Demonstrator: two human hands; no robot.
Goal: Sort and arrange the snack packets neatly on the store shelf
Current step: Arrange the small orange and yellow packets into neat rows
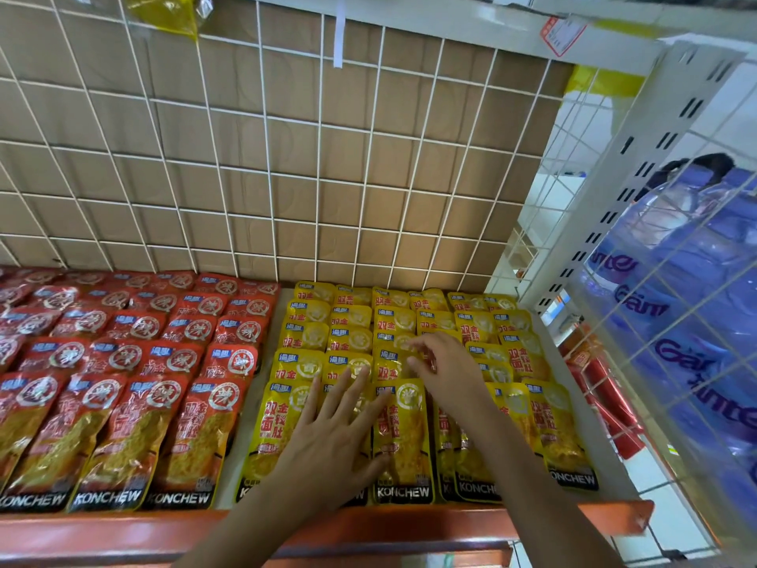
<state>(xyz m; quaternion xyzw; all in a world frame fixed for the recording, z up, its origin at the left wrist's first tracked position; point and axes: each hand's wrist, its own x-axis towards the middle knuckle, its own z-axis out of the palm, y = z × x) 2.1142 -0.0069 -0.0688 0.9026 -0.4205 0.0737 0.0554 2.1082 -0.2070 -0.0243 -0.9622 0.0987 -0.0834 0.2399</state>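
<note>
Head view: my left hand (pixel 327 428) lies flat, fingers spread, on the yellow packets (pixel 403 440) by the front edge of the shelf (pixel 123 530), my right hand (pixel 446 371) bends over rows behind, grip unclear; they look light, slick, floppy, so I'd pinch a sealed top edge.

Head camera looks down, close over shelf (pixel 532 512)

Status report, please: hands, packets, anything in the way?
Left hand flat on front yellow packets. Right hand touching rows behind. Red packets arranged alongside. Nothing blocking.
</note>
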